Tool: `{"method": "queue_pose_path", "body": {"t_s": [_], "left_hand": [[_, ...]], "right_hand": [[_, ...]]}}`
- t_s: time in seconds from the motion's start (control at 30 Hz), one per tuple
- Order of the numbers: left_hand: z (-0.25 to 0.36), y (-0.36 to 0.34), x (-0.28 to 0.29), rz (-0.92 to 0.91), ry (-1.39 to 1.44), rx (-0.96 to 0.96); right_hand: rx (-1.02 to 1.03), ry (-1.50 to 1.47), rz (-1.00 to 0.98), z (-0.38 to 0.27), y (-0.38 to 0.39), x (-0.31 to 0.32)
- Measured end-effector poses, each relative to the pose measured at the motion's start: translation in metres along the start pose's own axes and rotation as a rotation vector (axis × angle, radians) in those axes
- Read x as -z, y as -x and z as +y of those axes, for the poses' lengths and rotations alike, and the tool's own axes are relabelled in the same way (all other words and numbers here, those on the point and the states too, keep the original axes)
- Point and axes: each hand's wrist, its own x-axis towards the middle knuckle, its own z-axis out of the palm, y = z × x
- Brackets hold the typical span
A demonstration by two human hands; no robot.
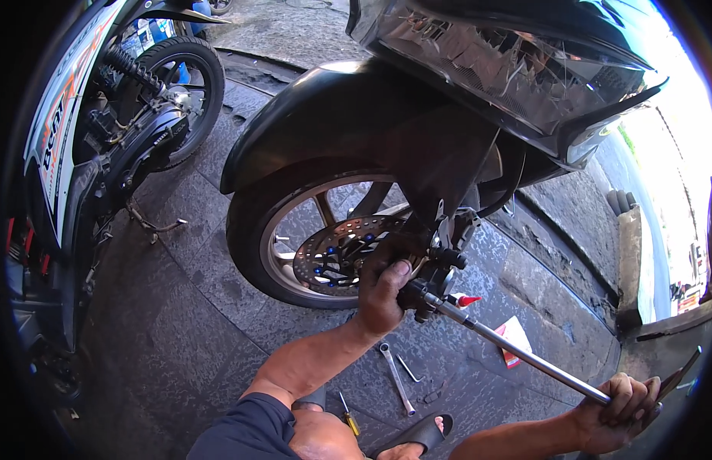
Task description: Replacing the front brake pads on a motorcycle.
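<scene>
My left hand (387, 285) is closed round the black brake caliper (426, 287) beside the drilled brake disc (333, 257), its thumb on top and its fingers partly hidden. At the lower right my right hand (623, 410) grips a long steel T-handle wrench (532, 360) near its crossbar. The wrench's far end meets the caliper; how it seats there is hidden. Behind the hands stands the front wheel (252, 249) of a dark motorcycle, under a black fender (318, 123).
A combination wrench (396, 379), a hex key (409, 368) and a yellow-handled screwdriver (348, 415) lie on the stone floor near my sandalled foot (417, 441). A red-and-white packet (513, 341) and a red-tipped item (467, 300) lie beyond. Another motorcycle (126, 138) stands left.
</scene>
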Motion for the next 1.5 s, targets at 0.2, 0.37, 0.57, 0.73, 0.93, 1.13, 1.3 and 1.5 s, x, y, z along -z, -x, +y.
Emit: {"method": "queue_pose_path", "body": {"t_s": [0.2, 0.37, 0.57, 0.73, 0.93, 1.13, 1.3, 1.5], "left_hand": [[0.005, -0.007, -0.006, 0.004, 0.314, 0.105], [-0.003, -0.005, -0.007, -0.014, 0.28, 0.093], [-0.011, -0.005, -0.016, 0.009, 0.3, -0.035], [-0.003, -0.005, -0.018, 0.078, 0.101, -0.202], [-0.012, 0.003, -0.016, 0.003, 0.436, 0.106], [-0.026, -0.016, 0.011, 0.152, -0.267, -0.508], [-0.02, -0.016, 0.016, -0.072, 0.247, 0.018], [0.005, -0.018, 0.013, -0.182, 0.392, 0.055]], "right_hand": [[-0.022, 0.05, -0.098, -0.009, -0.002, 0.017], [0.163, 0.008, -0.185, -0.02, -0.011, 0.035], [0.121, -0.164, -0.408, -0.014, -0.022, 0.048], [0.246, 0.003, -0.255, -0.027, -0.018, 0.062], [0.371, 0.533, 0.093, -0.024, -0.012, 0.074], [1.09, 1.845, -0.379, -0.022, -0.029, 0.055], [0.195, 1.737, -1.397, -0.082, -0.055, 0.018], [-0.133, 1.679, -1.682, -0.107, -0.044, 0.026]]}}
